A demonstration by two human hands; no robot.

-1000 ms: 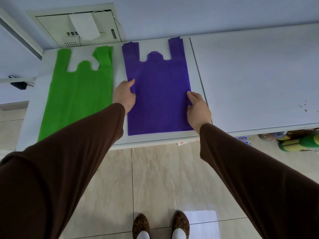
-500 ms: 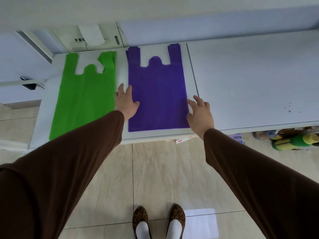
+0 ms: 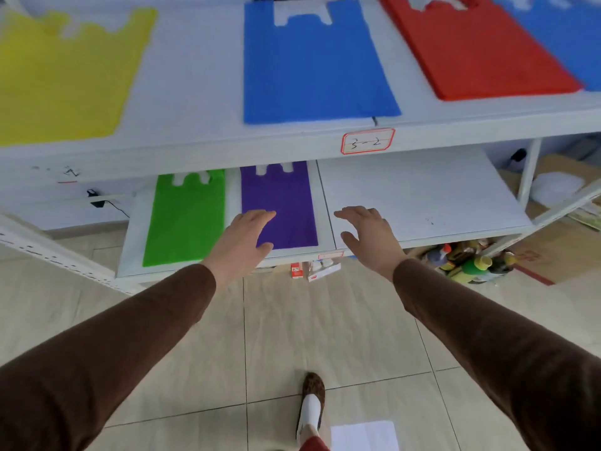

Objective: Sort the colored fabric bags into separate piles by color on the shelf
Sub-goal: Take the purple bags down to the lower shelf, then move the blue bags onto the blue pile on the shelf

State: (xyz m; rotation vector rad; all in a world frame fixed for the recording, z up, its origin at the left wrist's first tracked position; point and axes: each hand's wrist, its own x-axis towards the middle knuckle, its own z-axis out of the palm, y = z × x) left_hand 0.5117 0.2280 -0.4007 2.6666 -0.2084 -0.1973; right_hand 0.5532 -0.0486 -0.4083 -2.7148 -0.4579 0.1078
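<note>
On the lower shelf [image 3: 422, 196], just right of the green bag [image 3: 185, 219], lies the purple bag [image 3: 283, 196]. Left hand [image 3: 242, 237] and right hand [image 3: 367, 231]: grip wide, holding nothing. Best to square edges, keeping clear of green

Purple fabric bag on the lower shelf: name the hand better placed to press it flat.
Left. The left hand is open and overlaps the purple fabric bag, while the right hand is spread over bare white shelf beside it.
</note>
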